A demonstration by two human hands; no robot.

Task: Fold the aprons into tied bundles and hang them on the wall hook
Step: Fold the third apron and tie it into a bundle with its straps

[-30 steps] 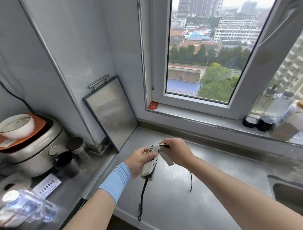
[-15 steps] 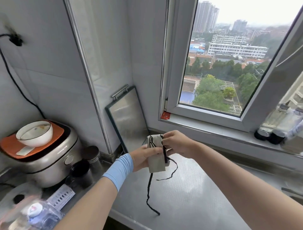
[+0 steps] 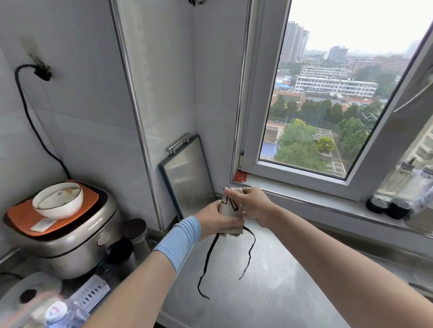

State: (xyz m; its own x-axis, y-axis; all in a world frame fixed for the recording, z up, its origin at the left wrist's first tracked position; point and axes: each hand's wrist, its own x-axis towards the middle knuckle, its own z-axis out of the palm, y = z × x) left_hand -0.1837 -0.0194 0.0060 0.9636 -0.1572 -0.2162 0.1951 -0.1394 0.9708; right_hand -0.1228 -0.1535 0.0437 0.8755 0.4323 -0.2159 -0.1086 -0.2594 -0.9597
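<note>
A small beige apron bundle (image 3: 228, 209) with black markings is held upright above the steel counter, below the window corner. My left hand (image 3: 212, 221) wraps around its lower part from the left. My right hand (image 3: 251, 206) grips its top and right side. Two thin black apron strings (image 3: 207, 264) dangle from the bundle's bottom towards the counter, one long and one shorter. A dark fitting (image 3: 198, 1) shows at the top edge of the wall corner; I cannot tell whether it is the hook.
A steel board with a handle (image 3: 187, 173) leans in the corner. At left stands a rice cooker (image 3: 68, 238) with a white bowl (image 3: 58, 202) on its orange lid, dark jars (image 3: 137, 231) beside it. Bottles (image 3: 398, 201) line the window sill. The steel counter (image 3: 269, 292) lies below.
My view has tilted upward, showing more wall. Both hands have lifted the bundle higher towards the window corner, and it now stands upright with both strings hanging loose.
</note>
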